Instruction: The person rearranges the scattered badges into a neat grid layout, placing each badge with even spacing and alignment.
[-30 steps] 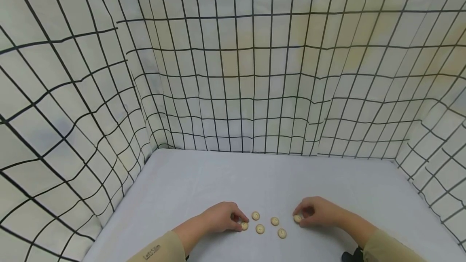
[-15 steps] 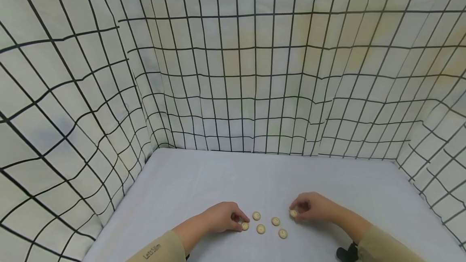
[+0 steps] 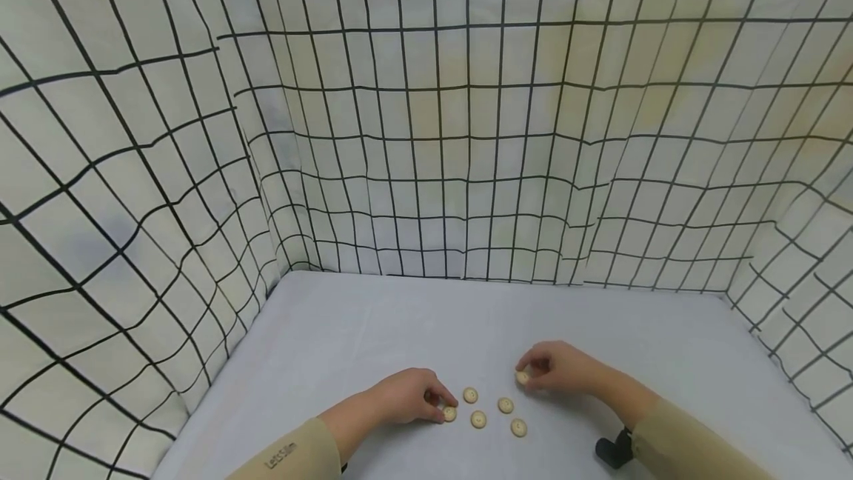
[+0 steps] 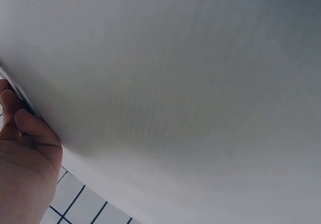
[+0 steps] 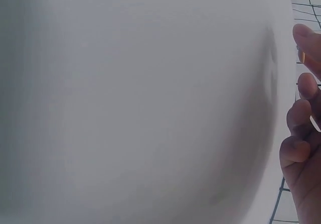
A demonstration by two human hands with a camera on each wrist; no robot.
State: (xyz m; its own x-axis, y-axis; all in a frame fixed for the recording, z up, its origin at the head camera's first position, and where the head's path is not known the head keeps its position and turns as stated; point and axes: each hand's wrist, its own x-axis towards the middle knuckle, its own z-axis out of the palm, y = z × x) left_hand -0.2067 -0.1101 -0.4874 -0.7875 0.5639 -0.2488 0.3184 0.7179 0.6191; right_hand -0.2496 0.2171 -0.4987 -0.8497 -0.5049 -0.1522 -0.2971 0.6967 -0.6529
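My left hand (image 3: 413,396) rests on the cloth and holds a cream button (image 3: 449,414) between thumb and fingertips; in the left wrist view the same hand (image 4: 30,153) sits at the left edge, its button not made out. Farther right, my right hand (image 3: 556,367) pinches another cream button (image 3: 523,377), which looks lifted a little. In the right wrist view a yellowish edge (image 5: 302,56) shows at the fingers of the right hand (image 5: 303,133). Several more round buttons lie between the hands, among them a far one (image 3: 470,395) and a near one (image 3: 518,427).
A white cloth (image 3: 373,317) covers the table. White walls with a black grid (image 3: 460,117) stand at the back and both sides. A black device (image 3: 614,450) is at the right wrist, beside the tan sleeve (image 3: 693,439).
My right hand has moved left and away from me with its button, toward the group. The left hand and the buttons lying on the cloth have stayed in place.
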